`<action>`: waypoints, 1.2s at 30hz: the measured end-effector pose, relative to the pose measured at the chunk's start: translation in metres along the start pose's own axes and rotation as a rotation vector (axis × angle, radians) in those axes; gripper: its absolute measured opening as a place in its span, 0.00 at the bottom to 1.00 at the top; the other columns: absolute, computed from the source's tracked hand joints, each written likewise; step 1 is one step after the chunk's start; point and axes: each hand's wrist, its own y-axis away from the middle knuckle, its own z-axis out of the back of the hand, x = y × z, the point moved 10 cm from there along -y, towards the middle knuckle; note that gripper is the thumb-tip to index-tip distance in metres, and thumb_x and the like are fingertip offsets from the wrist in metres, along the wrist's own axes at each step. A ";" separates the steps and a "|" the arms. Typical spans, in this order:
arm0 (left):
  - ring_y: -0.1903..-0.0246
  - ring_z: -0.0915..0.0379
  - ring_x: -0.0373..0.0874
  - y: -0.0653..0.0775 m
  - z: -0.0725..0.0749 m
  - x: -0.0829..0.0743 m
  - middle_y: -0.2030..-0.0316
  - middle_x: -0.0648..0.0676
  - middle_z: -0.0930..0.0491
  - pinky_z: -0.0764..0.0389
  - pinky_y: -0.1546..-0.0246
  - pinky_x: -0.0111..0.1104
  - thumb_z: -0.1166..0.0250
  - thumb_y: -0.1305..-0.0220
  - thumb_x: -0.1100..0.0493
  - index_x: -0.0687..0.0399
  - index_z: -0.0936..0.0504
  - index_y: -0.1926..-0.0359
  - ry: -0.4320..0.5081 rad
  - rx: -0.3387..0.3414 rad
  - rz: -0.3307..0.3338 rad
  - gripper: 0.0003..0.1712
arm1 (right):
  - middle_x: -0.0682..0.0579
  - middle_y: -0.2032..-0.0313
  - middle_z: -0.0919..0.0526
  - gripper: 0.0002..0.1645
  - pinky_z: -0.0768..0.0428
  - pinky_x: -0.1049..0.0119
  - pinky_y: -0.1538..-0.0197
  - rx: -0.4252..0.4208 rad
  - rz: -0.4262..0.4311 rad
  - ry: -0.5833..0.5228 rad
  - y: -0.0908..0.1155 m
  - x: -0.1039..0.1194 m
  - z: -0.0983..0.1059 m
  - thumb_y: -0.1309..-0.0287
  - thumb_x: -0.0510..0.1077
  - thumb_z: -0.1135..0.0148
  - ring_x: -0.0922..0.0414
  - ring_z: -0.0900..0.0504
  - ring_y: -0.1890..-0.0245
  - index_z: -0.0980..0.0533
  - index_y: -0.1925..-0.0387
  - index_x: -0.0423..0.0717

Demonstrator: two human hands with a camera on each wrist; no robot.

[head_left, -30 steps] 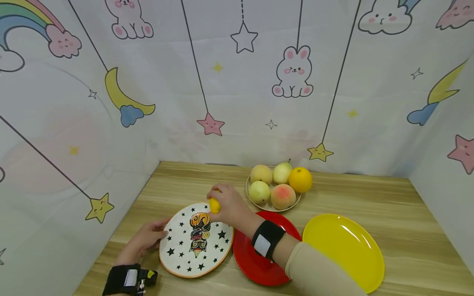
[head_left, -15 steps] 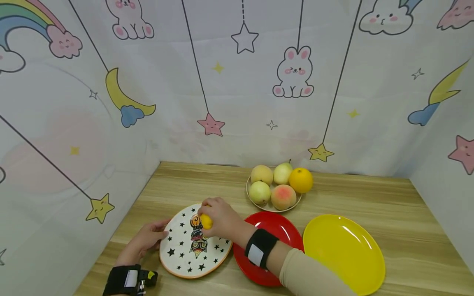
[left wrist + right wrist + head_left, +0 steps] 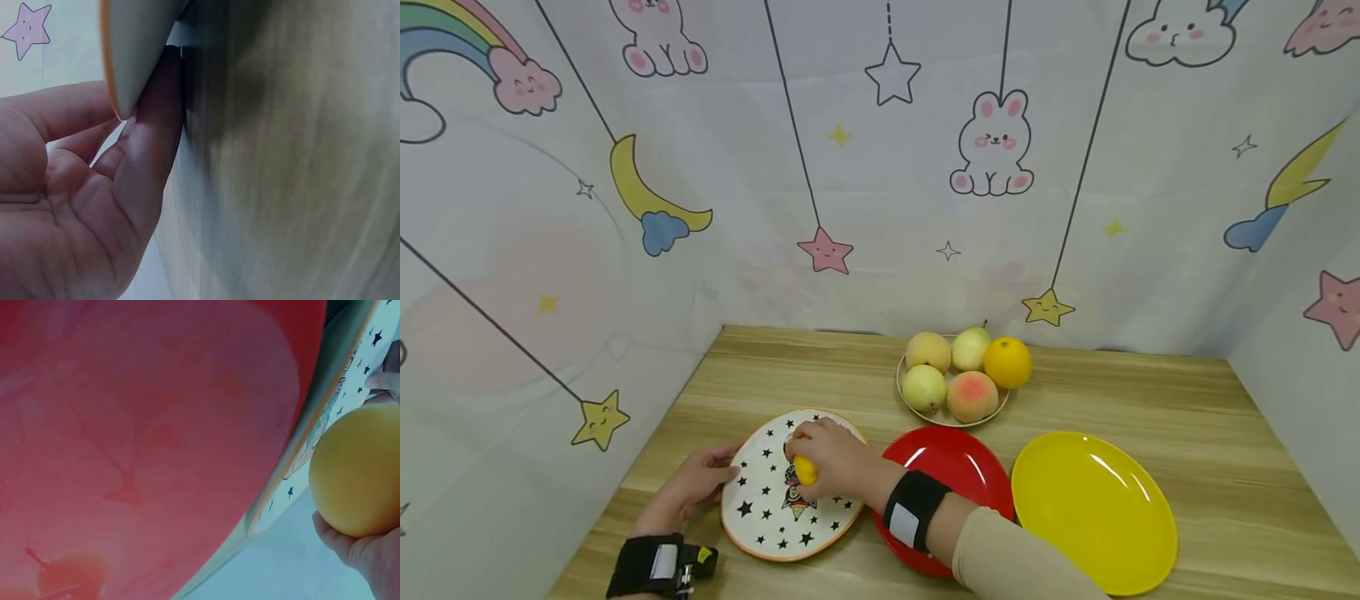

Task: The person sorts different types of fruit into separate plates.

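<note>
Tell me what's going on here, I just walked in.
A person is working at a table with both bare hands. Their right hand holds a round yellow-orange fruit over a star-patterned plate; whether it touches the plate is hard to tell. Their left hand pinches that plate's rim. A red plate lies next to it, under the right forearm, then a yellow plate farther right. Behind the red one, a dish holds five more fruits.

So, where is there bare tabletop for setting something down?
Bare tabletop lies back left, between left wall and fruit dish, and right, between yellow plate and right wall. Crowded: front middle, with starry plate, red plate and yellow plate side by side, left hand and right hand at the first.
</note>
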 end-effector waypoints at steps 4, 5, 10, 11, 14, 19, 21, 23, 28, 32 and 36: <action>0.65 0.22 0.42 0.001 -0.002 -0.002 0.47 0.68 0.26 0.18 0.68 0.37 0.44 0.36 0.69 0.64 0.37 0.33 0.010 0.021 -0.023 0.30 | 0.58 0.46 0.27 0.25 0.28 0.66 0.44 0.019 0.056 0.063 0.000 0.002 -0.011 0.54 0.59 0.30 0.55 0.30 0.46 0.22 0.53 0.59; 0.65 0.22 0.42 0.001 -0.002 -0.003 0.47 0.69 0.26 0.18 0.68 0.37 0.44 0.36 0.69 0.65 0.38 0.33 0.015 0.025 -0.029 0.30 | 0.58 0.46 0.27 0.25 0.28 0.67 0.44 0.019 0.071 0.083 -0.001 0.003 -0.012 0.54 0.60 0.31 0.55 0.30 0.46 0.22 0.53 0.60; 0.65 0.22 0.42 0.003 -0.003 -0.005 0.46 0.70 0.27 0.19 0.69 0.37 0.45 0.36 0.70 0.65 0.39 0.33 0.030 0.038 -0.048 0.30 | 0.58 0.45 0.28 0.26 0.31 0.66 0.40 0.003 0.133 0.149 0.001 0.006 -0.013 0.52 0.62 0.32 0.55 0.30 0.46 0.23 0.51 0.60; 0.65 0.22 0.42 0.003 -0.003 -0.005 0.46 0.70 0.27 0.19 0.69 0.36 0.45 0.36 0.70 0.65 0.38 0.33 0.032 0.039 -0.049 0.30 | 0.57 0.45 0.28 0.26 0.32 0.66 0.40 0.001 0.137 0.151 0.002 0.007 -0.013 0.52 0.62 0.32 0.55 0.30 0.46 0.23 0.51 0.60; 0.67 0.22 0.42 0.003 -0.002 -0.004 0.47 0.69 0.26 0.20 0.71 0.35 0.45 0.36 0.70 0.65 0.38 0.33 0.028 0.033 -0.047 0.30 | 0.57 0.45 0.28 0.27 0.32 0.66 0.39 -0.001 0.135 0.147 0.003 0.007 -0.013 0.53 0.62 0.32 0.55 0.30 0.45 0.23 0.51 0.60; 0.69 0.24 0.41 0.002 -0.001 -0.001 0.49 0.66 0.24 0.22 0.74 0.33 0.45 0.37 0.70 0.64 0.37 0.33 0.019 0.016 -0.030 0.30 | 0.57 0.43 0.29 0.26 0.32 0.64 0.39 0.030 0.136 0.168 0.004 0.009 -0.016 0.53 0.61 0.31 0.54 0.31 0.43 0.24 0.51 0.62; 0.68 0.24 0.41 0.002 -0.001 0.000 0.49 0.66 0.25 0.21 0.73 0.34 0.45 0.37 0.70 0.63 0.36 0.33 0.022 0.011 -0.024 0.30 | 0.56 0.42 0.29 0.25 0.32 0.63 0.38 0.043 0.149 0.175 0.006 0.011 -0.017 0.53 0.60 0.31 0.53 0.32 0.42 0.24 0.51 0.63; 0.67 0.23 0.41 0.002 -0.002 -0.001 0.47 0.68 0.26 0.20 0.71 0.35 0.45 0.36 0.70 0.63 0.37 0.33 0.020 0.017 -0.027 0.30 | 0.56 0.42 0.30 0.25 0.33 0.63 0.37 0.048 0.158 0.179 0.007 0.012 -0.018 0.53 0.59 0.31 0.53 0.33 0.41 0.24 0.51 0.63; 0.64 0.23 0.42 0.001 -0.003 -0.001 0.45 0.69 0.27 0.19 0.67 0.37 0.44 0.37 0.70 0.64 0.37 0.33 0.024 0.032 -0.032 0.30 | 0.56 0.41 0.31 0.25 0.37 0.63 0.34 0.047 0.175 0.177 0.011 0.012 -0.018 0.52 0.58 0.31 0.53 0.34 0.40 0.25 0.50 0.63; 0.63 0.23 0.42 0.001 -0.004 -0.002 0.45 0.69 0.27 0.18 0.66 0.37 0.44 0.36 0.69 0.64 0.38 0.33 0.028 0.038 -0.041 0.30 | 0.55 0.41 0.31 0.26 0.37 0.62 0.34 0.042 0.182 0.152 0.013 0.011 -0.017 0.52 0.58 0.31 0.53 0.35 0.39 0.26 0.49 0.63; 0.63 0.22 0.43 0.002 -0.003 -0.004 0.46 0.70 0.27 0.18 0.67 0.38 0.44 0.36 0.69 0.64 0.37 0.33 0.013 0.030 -0.047 0.30 | 0.56 0.41 0.31 0.26 0.37 0.61 0.34 0.039 0.179 0.139 0.015 0.011 -0.015 0.51 0.57 0.32 0.52 0.35 0.38 0.26 0.48 0.62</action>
